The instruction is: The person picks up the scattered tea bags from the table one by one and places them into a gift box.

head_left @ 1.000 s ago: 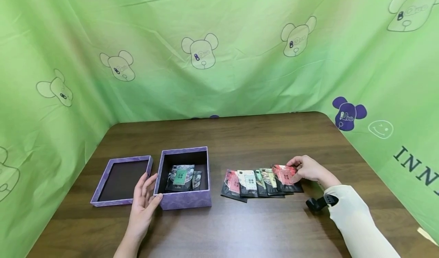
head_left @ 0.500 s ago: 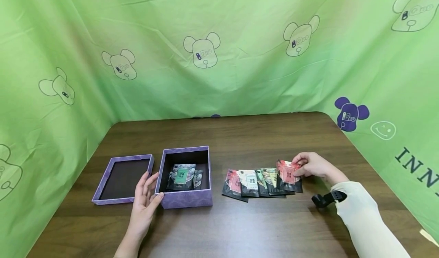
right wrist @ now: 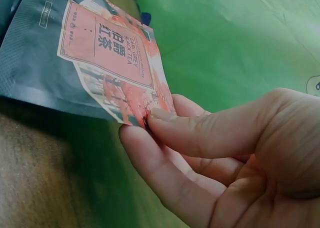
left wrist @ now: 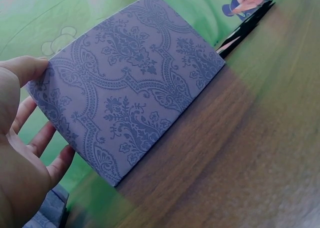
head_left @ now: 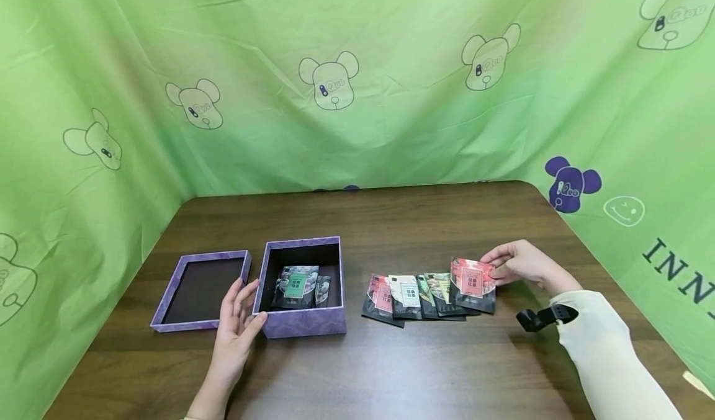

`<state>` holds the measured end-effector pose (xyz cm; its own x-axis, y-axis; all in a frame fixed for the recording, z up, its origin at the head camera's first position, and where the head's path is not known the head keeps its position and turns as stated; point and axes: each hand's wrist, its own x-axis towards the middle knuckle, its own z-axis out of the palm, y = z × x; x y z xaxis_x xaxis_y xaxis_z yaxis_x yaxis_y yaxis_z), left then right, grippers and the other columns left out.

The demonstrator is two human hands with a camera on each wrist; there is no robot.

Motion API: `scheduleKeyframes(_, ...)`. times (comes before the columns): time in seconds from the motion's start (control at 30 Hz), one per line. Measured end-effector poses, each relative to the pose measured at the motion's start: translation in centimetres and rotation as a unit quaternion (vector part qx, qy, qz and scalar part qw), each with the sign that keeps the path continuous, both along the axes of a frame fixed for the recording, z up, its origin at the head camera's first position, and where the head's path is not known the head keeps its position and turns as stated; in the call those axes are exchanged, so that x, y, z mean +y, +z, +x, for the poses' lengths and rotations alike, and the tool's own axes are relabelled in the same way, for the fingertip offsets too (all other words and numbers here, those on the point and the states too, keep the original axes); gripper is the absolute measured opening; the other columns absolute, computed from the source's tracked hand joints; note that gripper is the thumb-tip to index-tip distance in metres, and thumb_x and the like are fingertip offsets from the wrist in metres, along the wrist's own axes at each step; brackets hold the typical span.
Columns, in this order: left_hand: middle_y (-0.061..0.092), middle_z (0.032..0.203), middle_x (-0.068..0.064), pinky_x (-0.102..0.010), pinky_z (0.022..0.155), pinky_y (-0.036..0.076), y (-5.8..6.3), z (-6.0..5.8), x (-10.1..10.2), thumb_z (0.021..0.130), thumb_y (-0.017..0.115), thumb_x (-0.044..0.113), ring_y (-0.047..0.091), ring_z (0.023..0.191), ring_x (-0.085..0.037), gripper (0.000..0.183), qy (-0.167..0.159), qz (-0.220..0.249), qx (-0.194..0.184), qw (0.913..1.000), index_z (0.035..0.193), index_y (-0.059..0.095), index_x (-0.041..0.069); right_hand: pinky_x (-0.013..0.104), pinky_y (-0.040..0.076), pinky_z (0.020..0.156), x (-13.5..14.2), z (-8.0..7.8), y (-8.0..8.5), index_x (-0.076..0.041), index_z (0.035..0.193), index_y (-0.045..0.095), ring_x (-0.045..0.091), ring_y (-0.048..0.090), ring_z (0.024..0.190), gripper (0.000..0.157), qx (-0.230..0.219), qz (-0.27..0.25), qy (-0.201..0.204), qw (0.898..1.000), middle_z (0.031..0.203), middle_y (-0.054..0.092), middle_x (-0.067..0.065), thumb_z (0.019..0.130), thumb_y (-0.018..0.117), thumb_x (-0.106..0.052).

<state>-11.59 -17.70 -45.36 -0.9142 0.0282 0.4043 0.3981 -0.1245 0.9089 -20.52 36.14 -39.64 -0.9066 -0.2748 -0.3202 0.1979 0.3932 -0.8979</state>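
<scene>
In the head view, my left hand rests against the left side of an open purple box. Its thumb touches the front corner, and the left wrist view shows its fingertips along the side edge of the patterned wall. Inside the box lie a green-labelled tea sachet and a smaller dark packet. My right hand pinches the upper right corner of a red Earl Grey black tea sachet between thumb and fingers. That sachet is tilted up at the right end of a row of overlapping sachets.
The purple box lid lies upturned left of the box. Beside the held sachet are a pink sachet, a white-labelled sachet and green ones. A green printed curtain hangs behind the wooden table.
My right hand has shifted right and up, its fingers now at the red sachet's corner. The sachet's near face has tipped up and moved slightly right. My left hand stays by the box.
</scene>
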Motion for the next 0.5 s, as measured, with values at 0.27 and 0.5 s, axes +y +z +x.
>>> scheduleKeyframes(0.27,0.049,0.143,0.01,-0.019,0.102,0.036,0.0,0.0,0.0,0.092,0.049,-0.019,0.041,0.134,-0.004,0.075,0.001,-0.003,0.0,1.0,0.155,0.022,0.011,0.034,0.059,0.069,-0.1,-0.2,0.7,0.029,0.117,0.05,0.015,0.068,0.072,0.037,0.007,0.007,-0.004,1.0,0.086,0.069,0.01,0.081,0.058,0.022)
scheduleKeyframes(0.5,0.049,0.143,0.009,-0.019,0.102,0.036,0.0,-0.1,0.1,0.092,0.048,-0.019,0.041,0.134,-0.005,0.074,0.001,-0.001,0.004,1.0,0.155,0.023,0.012,0.035,0.059,0.069,-0.8,-0.7,2.2,0.029,0.119,0.049,0.016,0.069,0.072,0.04,0.026,0.015,0.004,1.0,0.089,0.07,0.013,0.081,0.058,0.02)
